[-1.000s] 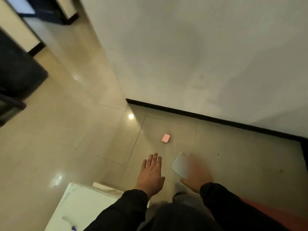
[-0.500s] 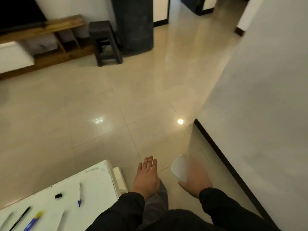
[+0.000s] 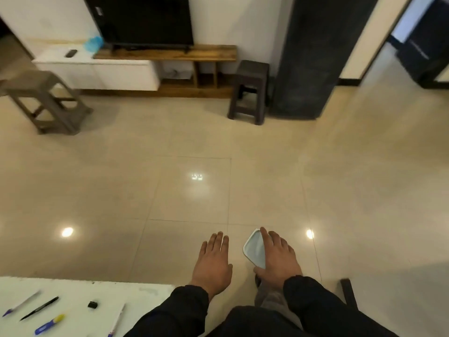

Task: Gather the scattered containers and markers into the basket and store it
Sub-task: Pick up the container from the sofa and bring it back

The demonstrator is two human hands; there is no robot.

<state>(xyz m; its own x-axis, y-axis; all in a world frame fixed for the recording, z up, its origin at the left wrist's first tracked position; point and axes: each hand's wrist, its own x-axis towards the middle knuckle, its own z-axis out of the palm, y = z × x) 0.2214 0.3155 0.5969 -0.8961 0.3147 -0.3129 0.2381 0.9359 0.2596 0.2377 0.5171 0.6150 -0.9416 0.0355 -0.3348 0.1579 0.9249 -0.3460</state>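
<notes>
Two hands show beside the white bench [image 3: 80, 297]. Right hand [image 3: 277, 259], its grip closed on a pale container [image 3: 254, 250], carries it as a second ago, while the view has swung from a wall corner toward the bench. Left hand [image 3: 212, 261] is spread, empty. Markers [image 3: 40, 307] lie on the bench; no basket appears, so gathering seems early.

Home living room: television [image 3: 143, 19] sitting on low wooden media unit [image 3: 167, 54], plastic stools [image 3: 250, 90] standing on glossy tiled floor [image 3: 218, 178].
</notes>
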